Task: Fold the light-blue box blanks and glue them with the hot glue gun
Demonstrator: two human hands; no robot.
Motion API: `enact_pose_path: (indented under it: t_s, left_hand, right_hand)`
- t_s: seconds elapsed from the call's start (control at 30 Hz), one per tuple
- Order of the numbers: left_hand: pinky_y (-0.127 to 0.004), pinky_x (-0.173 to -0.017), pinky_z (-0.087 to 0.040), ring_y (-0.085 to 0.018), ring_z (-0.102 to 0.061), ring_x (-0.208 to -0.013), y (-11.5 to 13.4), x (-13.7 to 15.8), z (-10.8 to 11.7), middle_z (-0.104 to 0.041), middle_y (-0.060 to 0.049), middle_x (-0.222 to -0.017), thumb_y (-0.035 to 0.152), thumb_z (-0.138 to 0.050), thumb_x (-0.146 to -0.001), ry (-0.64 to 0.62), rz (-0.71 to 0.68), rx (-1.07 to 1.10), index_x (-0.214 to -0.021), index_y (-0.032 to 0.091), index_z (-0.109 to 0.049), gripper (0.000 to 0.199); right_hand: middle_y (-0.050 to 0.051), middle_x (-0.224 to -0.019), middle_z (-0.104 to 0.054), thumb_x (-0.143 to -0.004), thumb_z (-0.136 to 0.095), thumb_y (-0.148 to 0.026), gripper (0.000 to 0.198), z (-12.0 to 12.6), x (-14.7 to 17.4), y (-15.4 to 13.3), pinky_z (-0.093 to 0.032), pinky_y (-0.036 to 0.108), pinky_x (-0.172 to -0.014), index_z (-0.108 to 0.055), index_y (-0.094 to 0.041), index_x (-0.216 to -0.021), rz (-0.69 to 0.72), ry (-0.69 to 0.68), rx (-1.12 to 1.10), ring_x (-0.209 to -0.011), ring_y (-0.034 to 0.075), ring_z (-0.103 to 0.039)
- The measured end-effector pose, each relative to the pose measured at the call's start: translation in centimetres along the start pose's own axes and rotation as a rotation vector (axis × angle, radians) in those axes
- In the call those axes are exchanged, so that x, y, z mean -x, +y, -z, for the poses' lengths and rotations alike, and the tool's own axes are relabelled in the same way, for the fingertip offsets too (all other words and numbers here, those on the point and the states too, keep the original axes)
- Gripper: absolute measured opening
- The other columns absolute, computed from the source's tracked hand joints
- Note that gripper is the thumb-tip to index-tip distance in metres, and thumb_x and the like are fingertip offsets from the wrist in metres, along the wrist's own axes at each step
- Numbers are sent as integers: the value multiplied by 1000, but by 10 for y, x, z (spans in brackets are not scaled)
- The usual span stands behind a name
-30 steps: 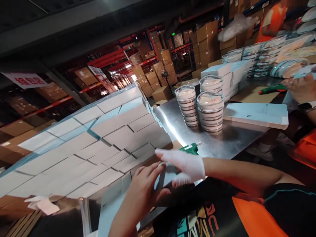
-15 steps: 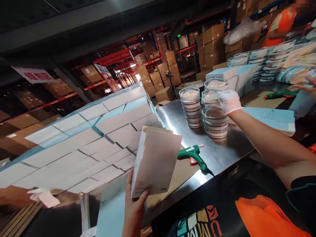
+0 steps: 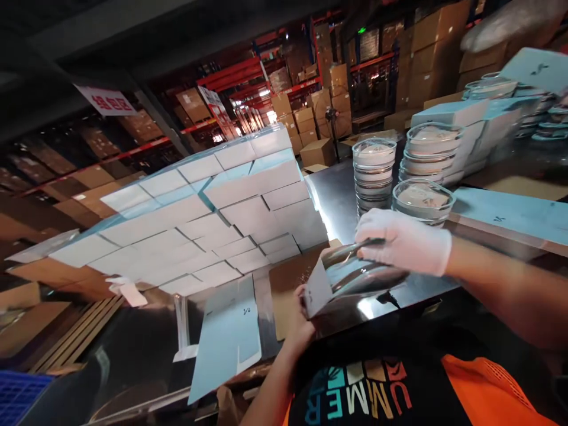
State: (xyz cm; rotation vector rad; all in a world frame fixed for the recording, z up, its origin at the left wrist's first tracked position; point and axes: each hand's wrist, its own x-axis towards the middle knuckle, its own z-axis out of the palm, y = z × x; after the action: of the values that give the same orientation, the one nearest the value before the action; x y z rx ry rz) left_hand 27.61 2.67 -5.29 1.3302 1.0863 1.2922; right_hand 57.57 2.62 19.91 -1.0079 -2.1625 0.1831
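My bare left hand grips an open white box by its lower left side, tilted with its mouth toward my right hand. My right hand, in a white glove, is closed on a shiny, round-edged dish at the mouth of the box. A second shiny curved dish lies just below it, partly inside the box. Motion blur hides their detail. Behind my right hand stand stacks of clear-rimmed round dishes, with pale contents.
A wall of stacked white boxes fills the left of the metal table. A light-blue flat carton lies at the near edge, beside brown cardboard. More blue-topped boxes lie at right. A dark nozzle tip shows below the dishes.
My right hand has come from the dish stacks to the box, bringing a dish. My left hand has turned the box so its opening faces right. The green glue gun is now mostly hidden.
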Motion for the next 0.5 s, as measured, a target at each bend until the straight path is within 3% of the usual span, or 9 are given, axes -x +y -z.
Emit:
enact_pose_path:
  t_s: [0.07,0.17,0.27,0.33,0.4,0.5]
  left_hand:
    - [-47,-102,-57,-34,-68,-119,-12,3,-8,-65,-14,-131,33,-105,-47,-81,2,-20,-129,23,-61,94]
    - [-49,-105,-57,-37,-65,-125,-23,8,-7,-62,-17,-136,39,-106,-51,-44,5,-95,-130,21,-62,92]
    - [-51,-108,-55,-37,-64,-126,-21,12,1,-64,-19,-135,53,-103,-57,26,-52,-172,-141,19,-57,101]
    - [-55,-112,-52,-38,-62,-130,-12,13,5,-64,-20,-137,67,-94,-68,95,-167,-203,-146,18,-54,101]
    - [-57,-117,-48,-39,-58,-139,2,12,7,-65,-20,-138,77,-82,-78,144,-327,-255,-144,19,-60,90]
    - [-56,-116,-49,-39,-57,-137,22,6,4,-72,-16,-122,78,-71,-88,70,-524,-341,-116,21,-78,64]
  right_hand:
    - [9,-99,-77,-89,-76,-33,14,-21,6,-5,-57,45,-96,-80,-22,-97,62,35,119,-99,28,-71]
    - [15,-139,-70,-97,-72,-47,49,-48,33,12,-54,53,-114,-69,-24,-140,-26,223,14,-129,34,-67]
    - [19,-165,-52,-96,-70,-65,84,-83,70,39,-51,58,-121,-45,-24,-165,-126,194,-180,-144,37,-61]
    - [21,-169,-48,-98,-67,-67,84,-113,88,50,-47,61,-125,-43,-24,-167,-150,131,-252,-153,38,-53]
    - [20,-166,-52,-98,-66,-69,79,-141,96,51,-42,60,-129,-53,-24,-161,-128,109,-352,-159,38,-46]
    - [17,-147,-69,-95,-65,-76,69,-170,86,39,-48,54,-124,-71,-24,-139,-155,154,-565,-149,38,-57]
